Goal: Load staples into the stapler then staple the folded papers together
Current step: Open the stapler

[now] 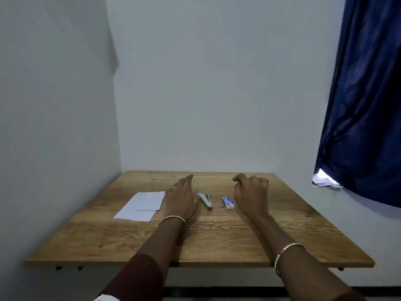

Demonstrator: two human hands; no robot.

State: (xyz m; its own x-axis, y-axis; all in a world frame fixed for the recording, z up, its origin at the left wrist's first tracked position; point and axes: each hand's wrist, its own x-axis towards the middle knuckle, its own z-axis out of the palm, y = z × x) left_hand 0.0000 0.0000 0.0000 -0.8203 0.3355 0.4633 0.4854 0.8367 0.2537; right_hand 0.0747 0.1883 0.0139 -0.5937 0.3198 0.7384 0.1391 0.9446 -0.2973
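A wooden table (217, 240) holds folded papers (142, 205) toward its left edge, a stapler (206, 199) mid-table, and a staple box (227, 202) just right. The left hand (181, 197) lies flat and empty between papers and stapler; the right hand (251, 192) hovers loosely curled, empty, beside the box.

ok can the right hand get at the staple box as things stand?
Probably yes. The right hand is empty and loosely curled just right of the staple box, with bare table between them. The stapler lies on the box's far side.
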